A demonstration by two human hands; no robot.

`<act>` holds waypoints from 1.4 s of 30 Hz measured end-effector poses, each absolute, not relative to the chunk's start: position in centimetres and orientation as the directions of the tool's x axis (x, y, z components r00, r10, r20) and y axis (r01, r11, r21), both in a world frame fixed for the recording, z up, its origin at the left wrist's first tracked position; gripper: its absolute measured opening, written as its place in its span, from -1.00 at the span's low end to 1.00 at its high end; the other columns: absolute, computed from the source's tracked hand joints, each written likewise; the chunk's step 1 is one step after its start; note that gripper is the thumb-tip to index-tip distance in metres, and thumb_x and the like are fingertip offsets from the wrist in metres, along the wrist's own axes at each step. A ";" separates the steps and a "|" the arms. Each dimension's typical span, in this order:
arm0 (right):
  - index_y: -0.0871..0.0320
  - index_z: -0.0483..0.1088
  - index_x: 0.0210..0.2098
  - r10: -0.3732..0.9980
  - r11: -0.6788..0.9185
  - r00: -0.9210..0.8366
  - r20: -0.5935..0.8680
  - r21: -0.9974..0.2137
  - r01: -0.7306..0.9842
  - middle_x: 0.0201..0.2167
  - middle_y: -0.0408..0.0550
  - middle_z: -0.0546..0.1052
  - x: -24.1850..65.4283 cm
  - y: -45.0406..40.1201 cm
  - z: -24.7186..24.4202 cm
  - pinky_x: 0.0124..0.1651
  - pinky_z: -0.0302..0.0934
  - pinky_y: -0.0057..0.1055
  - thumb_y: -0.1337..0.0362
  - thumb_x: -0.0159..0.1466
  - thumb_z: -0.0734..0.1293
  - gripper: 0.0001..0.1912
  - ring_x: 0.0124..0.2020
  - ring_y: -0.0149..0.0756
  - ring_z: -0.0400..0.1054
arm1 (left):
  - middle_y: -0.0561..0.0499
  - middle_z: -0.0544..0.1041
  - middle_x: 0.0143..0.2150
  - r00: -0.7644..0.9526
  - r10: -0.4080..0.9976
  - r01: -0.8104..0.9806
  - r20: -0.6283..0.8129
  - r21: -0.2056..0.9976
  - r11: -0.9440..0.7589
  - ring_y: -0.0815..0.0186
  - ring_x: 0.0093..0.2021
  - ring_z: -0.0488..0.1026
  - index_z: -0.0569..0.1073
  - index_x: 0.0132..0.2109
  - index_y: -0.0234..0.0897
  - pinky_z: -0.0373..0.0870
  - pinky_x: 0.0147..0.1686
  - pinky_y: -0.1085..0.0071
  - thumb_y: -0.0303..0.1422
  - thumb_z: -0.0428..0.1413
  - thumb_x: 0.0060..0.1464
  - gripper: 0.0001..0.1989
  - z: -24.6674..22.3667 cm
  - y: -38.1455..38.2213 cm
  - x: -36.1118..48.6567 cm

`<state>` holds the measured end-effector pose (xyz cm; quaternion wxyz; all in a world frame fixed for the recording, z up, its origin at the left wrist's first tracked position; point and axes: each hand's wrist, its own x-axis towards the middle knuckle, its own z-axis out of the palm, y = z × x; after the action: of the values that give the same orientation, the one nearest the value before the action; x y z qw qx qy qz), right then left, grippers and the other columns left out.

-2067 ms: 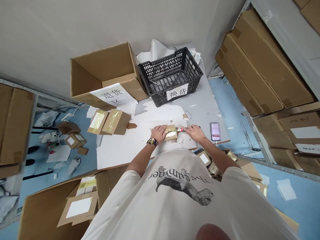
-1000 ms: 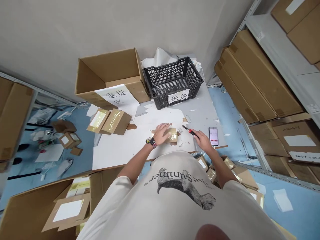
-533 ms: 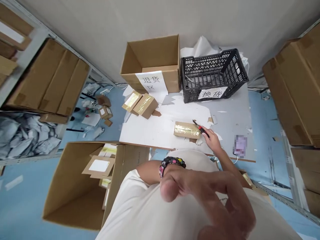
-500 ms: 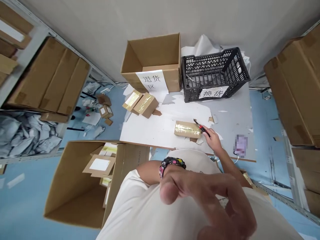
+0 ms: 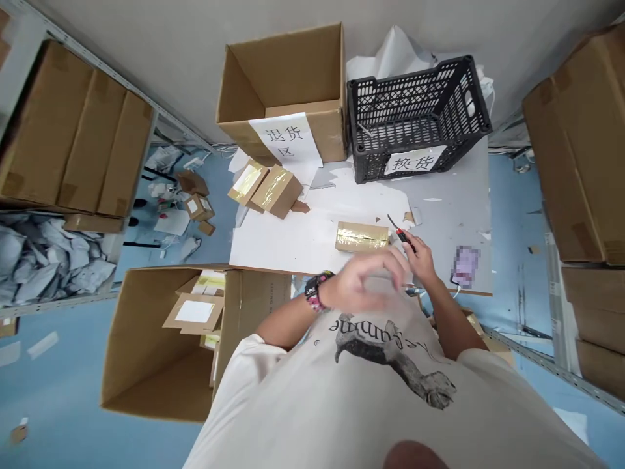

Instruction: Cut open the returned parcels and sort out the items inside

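Note:
My right hand [image 5: 420, 258], at the front edge of the table, is closed around the black-and-red handle of a utility knife [image 5: 402, 236]. Its thin blade points up and left, away from my body. A small cardboard box [image 5: 362, 237] banded with shiny yellowish tape lies left of the blade, apart from it. In front of that box hovers my left hand [image 5: 367, 281], a dark watch on its wrist. Somewhat blurred, its fingers are bent and apart with nothing between them.
At the table's back stand a large open carton [image 5: 288, 124] and a black plastic crate [image 5: 415, 124], both with paper signs. Two taped boxes [image 5: 277, 191] lie at left. A phone [image 5: 465, 266] is at right. A big carton [image 5: 156, 345] holding boxes stands left of me.
My left hand has dropped from close to the camera down toward the table's front edge. The knife has turned slightly in my right hand. The view has tilted a little.

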<state>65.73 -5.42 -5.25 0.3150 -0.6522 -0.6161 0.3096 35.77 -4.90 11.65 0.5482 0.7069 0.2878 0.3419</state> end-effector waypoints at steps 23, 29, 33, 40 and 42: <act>0.04 0.68 0.01 0.838 -0.204 -0.275 -0.471 -0.738 0.643 -0.54 -0.19 0.55 71.6 -3.0 -3.0 -0.31 0.23 -0.38 -0.05 0.55 0.25 -0.57 -0.53 -0.24 0.41 | -0.15 0.43 0.26 0.446 0.808 0.852 -0.386 0.461 -0.250 -0.10 0.27 0.33 0.47 0.21 -0.13 0.23 0.24 0.00 -0.29 0.49 0.06 -0.40 -5.1 1.7 39.9; 0.01 0.73 -0.07 0.835 -0.112 -0.310 -0.454 -0.692 0.713 -0.42 -0.10 0.66 70.9 0.3 -3.7 -0.29 0.18 -0.39 -0.09 0.48 0.35 -0.60 -0.41 -0.23 0.42 | -0.11 0.46 0.22 0.496 0.799 0.812 -0.340 0.508 -0.288 -0.07 0.24 0.35 0.44 0.17 -0.12 0.18 0.23 0.01 -0.40 0.41 0.08 -0.47 -4.5 1.1 39.6; 0.08 0.68 -0.14 0.736 -0.249 -0.387 -0.556 -0.753 0.609 -0.61 -0.23 0.46 70.6 1.2 -4.0 -0.42 0.12 -0.43 -0.29 0.41 0.37 -0.44 -0.59 -0.31 0.28 | -0.13 0.47 0.27 0.516 0.800 0.797 -0.305 0.514 -0.318 -0.06 0.25 0.36 0.44 0.19 -0.12 0.17 0.26 0.00 -0.39 0.41 0.11 -0.46 -4.6 0.5 39.5; 0.10 0.63 -0.15 0.641 -0.447 -0.412 -0.647 -0.752 0.485 -0.63 -0.29 0.40 72.8 -3.5 -3.7 -0.50 0.14 -0.42 -0.37 0.35 0.40 -0.37 -0.65 -0.36 0.21 | -0.14 0.51 0.28 0.531 0.806 0.782 -0.262 0.518 -0.347 -0.08 0.29 0.40 0.49 0.22 -0.11 0.09 0.42 -0.09 -0.40 0.40 0.17 -0.50 -4.9 1.4 39.6; 0.11 0.60 -0.14 0.752 -0.475 -0.271 -0.601 -0.779 0.409 -0.61 -0.27 0.40 73.0 -4.9 -3.8 -0.49 0.17 -0.41 -0.34 0.40 0.34 -0.39 -0.62 -0.35 0.23 | -0.17 0.53 0.31 0.536 0.811 0.765 -0.235 0.542 -0.348 -0.12 0.33 0.40 0.48 0.30 -0.12 0.08 0.45 -0.11 -0.38 0.41 0.18 -0.43 -4.7 2.0 39.7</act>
<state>73.05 -4.94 -3.83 0.1368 -0.5879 -0.4937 0.6260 39.68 1.98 -4.68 0.3088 0.8200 0.4804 0.0375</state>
